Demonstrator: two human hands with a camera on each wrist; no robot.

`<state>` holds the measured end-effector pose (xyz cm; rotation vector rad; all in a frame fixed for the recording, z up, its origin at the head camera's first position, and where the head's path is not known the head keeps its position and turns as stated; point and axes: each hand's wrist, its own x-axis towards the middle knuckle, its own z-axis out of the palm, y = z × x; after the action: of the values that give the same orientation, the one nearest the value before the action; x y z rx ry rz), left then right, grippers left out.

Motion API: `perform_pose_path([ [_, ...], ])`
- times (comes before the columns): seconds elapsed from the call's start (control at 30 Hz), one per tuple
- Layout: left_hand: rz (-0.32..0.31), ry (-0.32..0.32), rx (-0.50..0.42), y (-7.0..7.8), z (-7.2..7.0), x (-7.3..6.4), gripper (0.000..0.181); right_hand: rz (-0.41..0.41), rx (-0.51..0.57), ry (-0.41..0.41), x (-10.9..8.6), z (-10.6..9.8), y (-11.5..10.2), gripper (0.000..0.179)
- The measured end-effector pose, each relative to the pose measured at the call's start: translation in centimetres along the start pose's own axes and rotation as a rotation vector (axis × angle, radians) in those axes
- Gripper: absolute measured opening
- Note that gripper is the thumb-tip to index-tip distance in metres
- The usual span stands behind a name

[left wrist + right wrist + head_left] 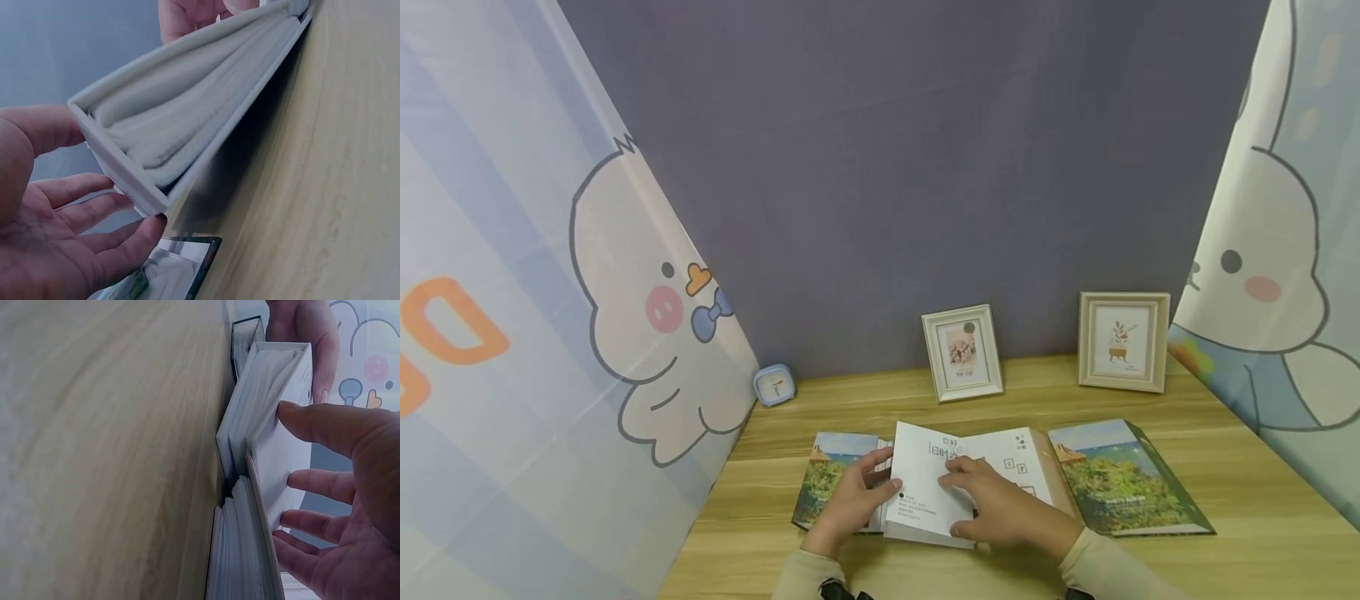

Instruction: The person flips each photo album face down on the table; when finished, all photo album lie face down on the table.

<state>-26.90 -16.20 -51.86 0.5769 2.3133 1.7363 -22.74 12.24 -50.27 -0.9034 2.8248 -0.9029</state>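
Touching a tilted white album, raised at its spine off the bench, with the left hand relaxed along the spine edge and the right hand laid across the cover with fingers parted. Placed between a green photo album and a matching album, just beside a frame-patterned album, in front of two pale picture frames and a blue clock.

White album, blue clock, wood-grained table
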Motion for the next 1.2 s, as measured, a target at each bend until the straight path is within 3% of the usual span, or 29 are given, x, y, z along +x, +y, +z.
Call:
perform_pose_path([
  [0.37,0.011,0.058,-0.044,0.0,-0.2,0.0,0.053,-0.003,0.033,0.029,0.5,0.0,-0.4,0.064],
  [0.63,0.073,0.090,-0.017,0.3,-0.3,-0.2,0.050,0.007,0.078,0.033,0.9,0.2,-0.6,0.067],
  [0.9,0.126,0.122,-0.070,0.8,-0.4,-0.1,0.044,0.005,0.104,0.042,1.1,0.1,-1.0,0.068],
  [1.2,0.197,0.104,-0.200,0.5,-0.5,-0.1,0.047,0.010,0.155,0.080,1.3,0.2,-1.4,0.071],
])
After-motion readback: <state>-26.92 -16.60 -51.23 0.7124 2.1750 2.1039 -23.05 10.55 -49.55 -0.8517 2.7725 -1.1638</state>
